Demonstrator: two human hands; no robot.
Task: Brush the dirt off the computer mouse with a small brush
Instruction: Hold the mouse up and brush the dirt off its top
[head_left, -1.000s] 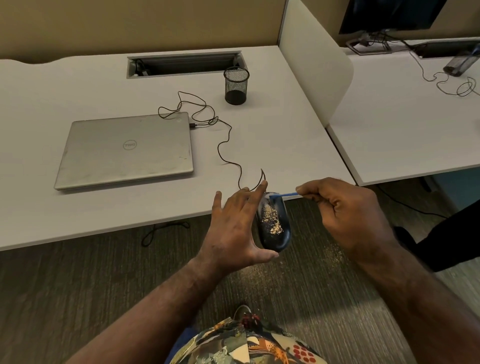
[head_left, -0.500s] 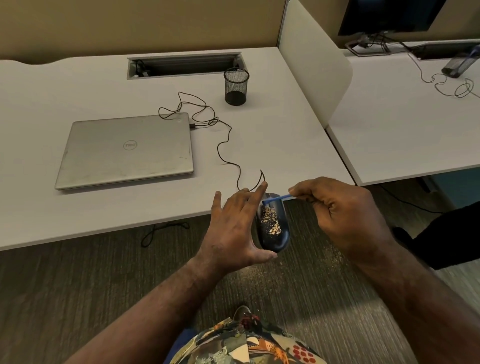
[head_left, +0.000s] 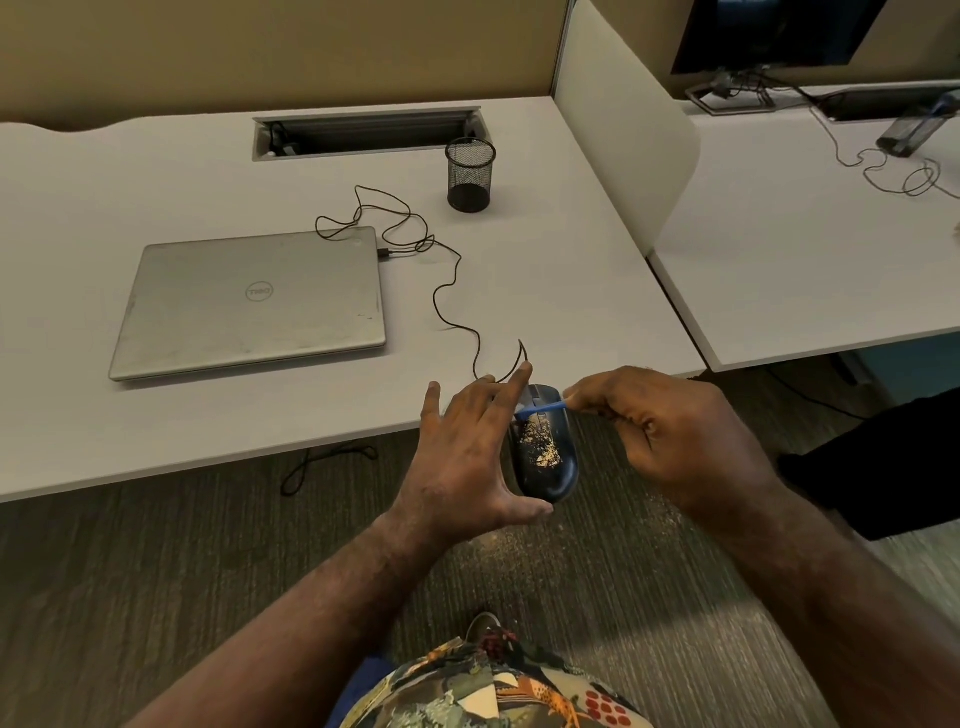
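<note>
A black wired computer mouse (head_left: 545, 467) with a patch of yellowish dirt on its back hangs in the air just in front of the desk edge. My left hand (head_left: 467, 452) holds it between the thumb at its near end and the fingers at its far end. My right hand (head_left: 670, 431) pinches a small blue brush (head_left: 540, 408) that lies across the far part of the mouse, its tip near my left fingers. The mouse's thin black cable (head_left: 452, 312) runs over the desk to the laptop.
A closed silver laptop (head_left: 249, 301) lies on the white desk (head_left: 156, 415), with a black mesh pen cup (head_left: 470, 174) behind it. A white divider (head_left: 623, 119) separates a second desk (head_left: 805, 270) with a monitor. Specks of dirt lie on the carpet (head_left: 571, 551) below.
The brush has swept leftwards across the far part of the mouse, towards my left fingers. My left hand keeps its hold on the mouse.
</note>
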